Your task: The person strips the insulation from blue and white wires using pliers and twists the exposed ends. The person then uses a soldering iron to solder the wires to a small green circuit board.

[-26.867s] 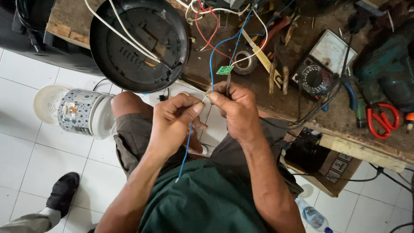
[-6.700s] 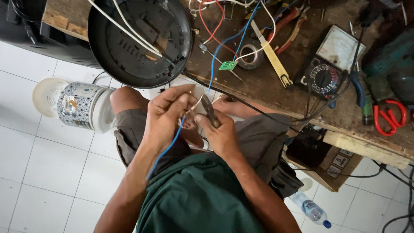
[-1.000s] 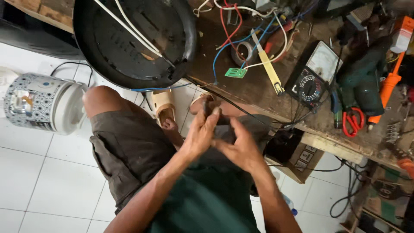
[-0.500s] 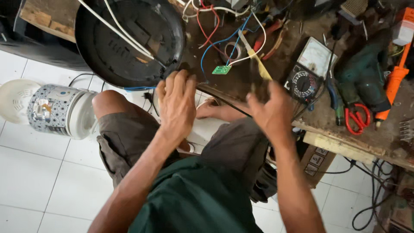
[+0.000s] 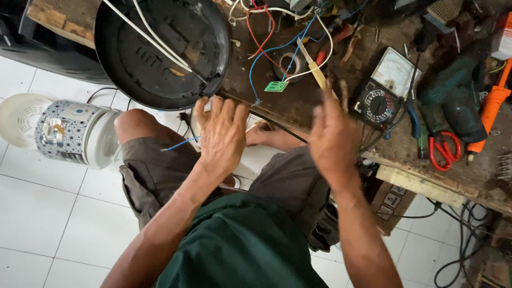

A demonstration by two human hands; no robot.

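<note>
While both hands hover with fingers spread and empty, the blue wire [image 5: 180, 144] lies just beside the left hand [image 5: 221, 133].

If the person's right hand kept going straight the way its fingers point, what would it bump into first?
The right hand points up toward the workbench. First in its line is probably the yellow-handled tool just past its fingertips, with the analog multimeter slightly to the side. The hand is blurred and depth is unclear, so this is a guess.
</note>
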